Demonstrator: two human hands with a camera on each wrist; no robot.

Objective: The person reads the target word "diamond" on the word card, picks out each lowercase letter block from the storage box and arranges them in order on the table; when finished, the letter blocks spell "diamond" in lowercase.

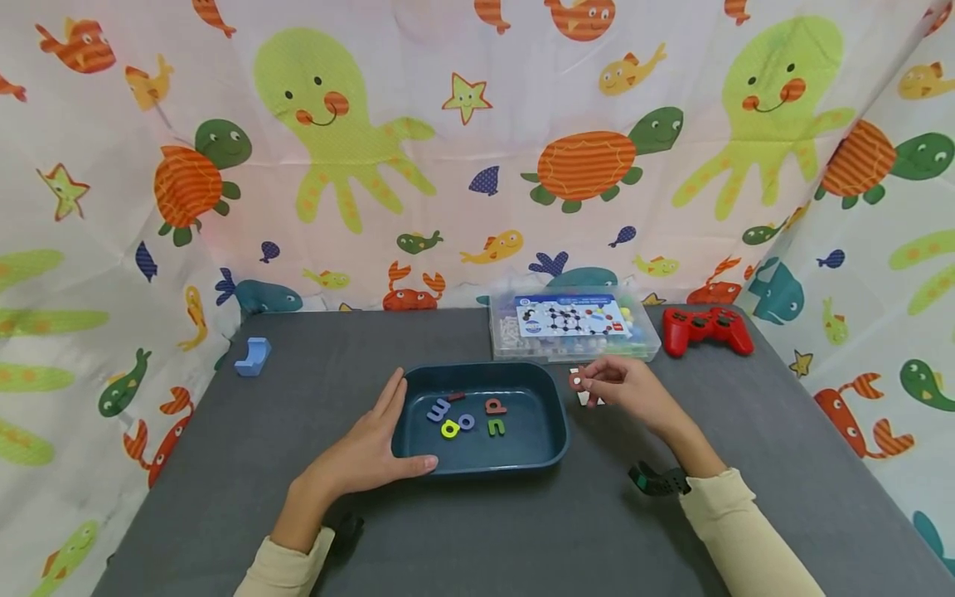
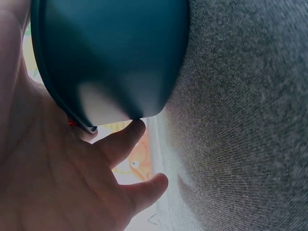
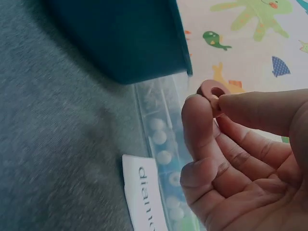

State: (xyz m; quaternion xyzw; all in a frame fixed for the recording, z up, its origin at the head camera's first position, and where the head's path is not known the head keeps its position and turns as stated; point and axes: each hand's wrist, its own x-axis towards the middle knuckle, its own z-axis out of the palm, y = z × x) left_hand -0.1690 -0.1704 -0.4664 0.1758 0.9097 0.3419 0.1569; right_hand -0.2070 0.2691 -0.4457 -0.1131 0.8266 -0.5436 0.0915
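My left hand [image 1: 366, 454] spans the left end of a dark teal tray [image 1: 533, 448], fingers straight along its outside and thumb across the near rim. In the left wrist view, fingertips touch the tray's outer wall [image 2: 130, 62]. To the tray's right, my right hand [image 1: 630, 394] pinches a small reddish-brown letter [image 3: 205, 88] between thumb and index finger; only its ring-shaped part shows. Beneath that hand lies a white card [image 3: 142, 192] with a partly visible printed word. Inside the tray are a purple letter [image 1: 438, 410], a yellow letter [image 1: 443, 430] and a green n [image 1: 496, 421].
A clear plastic case [image 1: 503, 336] of small parts stands behind the tray. A red game controller [image 1: 709, 326] lies at the back right, and a light blue block [image 1: 254, 356] at the back left. A patterned curtain [image 1: 462, 207] borders the grey table [image 1: 477, 531].
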